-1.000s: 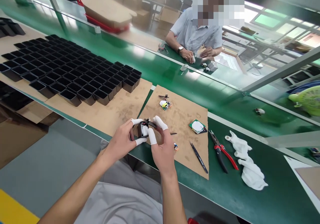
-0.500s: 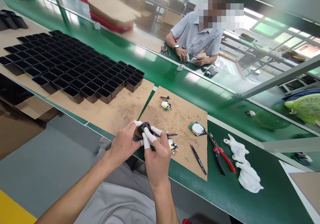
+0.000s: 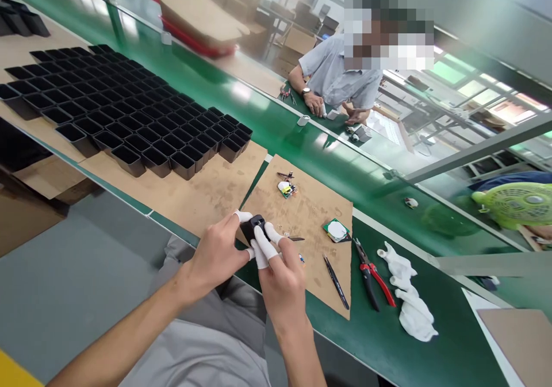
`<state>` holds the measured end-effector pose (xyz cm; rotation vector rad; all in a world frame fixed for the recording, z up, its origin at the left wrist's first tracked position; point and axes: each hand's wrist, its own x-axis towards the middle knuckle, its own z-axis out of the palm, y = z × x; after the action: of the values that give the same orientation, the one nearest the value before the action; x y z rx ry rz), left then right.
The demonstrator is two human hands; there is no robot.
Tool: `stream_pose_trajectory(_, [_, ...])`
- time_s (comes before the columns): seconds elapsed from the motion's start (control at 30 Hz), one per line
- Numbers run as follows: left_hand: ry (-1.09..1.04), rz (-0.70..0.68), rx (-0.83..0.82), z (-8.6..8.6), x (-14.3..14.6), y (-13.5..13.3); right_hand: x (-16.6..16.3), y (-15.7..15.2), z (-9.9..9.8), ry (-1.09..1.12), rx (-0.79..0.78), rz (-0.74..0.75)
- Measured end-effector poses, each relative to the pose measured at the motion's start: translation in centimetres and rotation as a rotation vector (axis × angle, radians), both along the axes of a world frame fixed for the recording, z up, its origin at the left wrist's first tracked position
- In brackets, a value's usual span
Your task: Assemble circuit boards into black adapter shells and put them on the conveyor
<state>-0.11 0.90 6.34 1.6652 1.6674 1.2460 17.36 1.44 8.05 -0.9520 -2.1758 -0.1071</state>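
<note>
My left hand (image 3: pixel 218 253) and my right hand (image 3: pixel 280 272) both pinch a small black plastic housing (image 3: pixel 254 227) just above the near edge of a brown cardboard sheet (image 3: pixel 310 214). White finger cots cover my fingertips. The right fingers press on the housing's top and side, and the left thumb and forefinger hold its left side. A small circuit board (image 3: pixel 287 188) lies farther back on the cardboard. A tiny coloured component (image 3: pixel 301 257) sits beside my right hand.
Rows of several empty black housings (image 3: pixel 129 122) stand on cardboard at the left. Tweezers (image 3: pixel 335 273), red-handled pliers (image 3: pixel 373 272), white gloves (image 3: pixel 407 298) and a green-white round part (image 3: pixel 336 230) lie to the right. A person (image 3: pixel 340 71) works across the green belt; a green fan (image 3: pixel 517 203) stands at the right.
The housing was open with its white inside showing; my right fingers have come down over it and it now shows only black. Both hands stayed near the cardboard's front edge.
</note>
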Motion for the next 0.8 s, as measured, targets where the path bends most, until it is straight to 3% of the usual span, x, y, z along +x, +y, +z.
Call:
stream_pose_trajectory(0.13, [0.071,0.001,-0.025,0.6,0.7,-0.1,0.0,-0.4,0.4,0.031,0.003,-0.023])
stream_pose_trajectory(0.23, [0.106,-0.033,-0.126,-0.4,0.9,0.2,0.0,-0.1,-1.3,0.025,-0.046,0.013])
stream_pose_trajectory(0.4, [0.1,-0.045,-0.122,-2.1,1.0,0.2,0.1,0.2,-3.3,0.071,-0.061,-0.007])
stream_pose_trajectory(0.7, [0.132,-0.032,-0.024,-2.4,1.0,-0.6,0.0,-0.6,-2.5,0.15,-0.021,-0.024])
stream_pose_trajectory(0.8, [0.167,-0.024,-0.008,-2.0,0.8,-0.8,0.3,-0.9,-2.3,0.201,-0.108,-0.02])
